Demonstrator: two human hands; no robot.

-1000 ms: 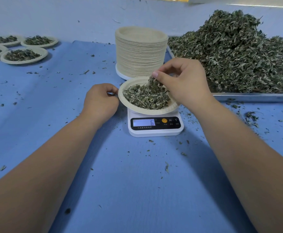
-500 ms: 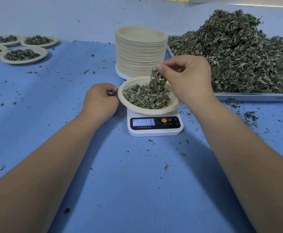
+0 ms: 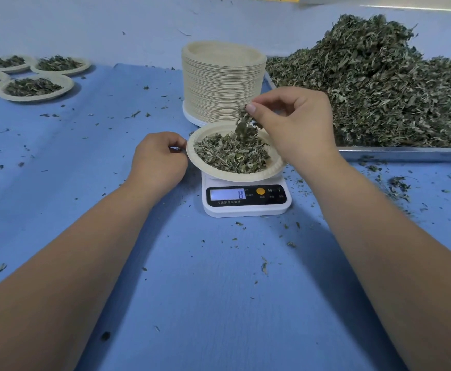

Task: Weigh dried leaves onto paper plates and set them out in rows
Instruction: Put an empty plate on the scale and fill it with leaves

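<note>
A paper plate heaped with dried leaves sits on a small white scale whose display reads 8. My right hand hovers over the plate's far side and pinches a tuft of leaves between thumb and fingertips. My left hand lies curled on the blue cloth at the plate's left rim, fingertips close to the edge; whether it holds the rim is unclear.
A tall stack of empty paper plates stands right behind the scale. A metal tray with a big heap of dried leaves fills the right. Several filled plates lie in rows at far left. Leaf crumbs litter the cloth.
My right hand has lifted a pinch of leaves up from the plate. The scale reading went from 6 to 8. My left hand has stayed put.
</note>
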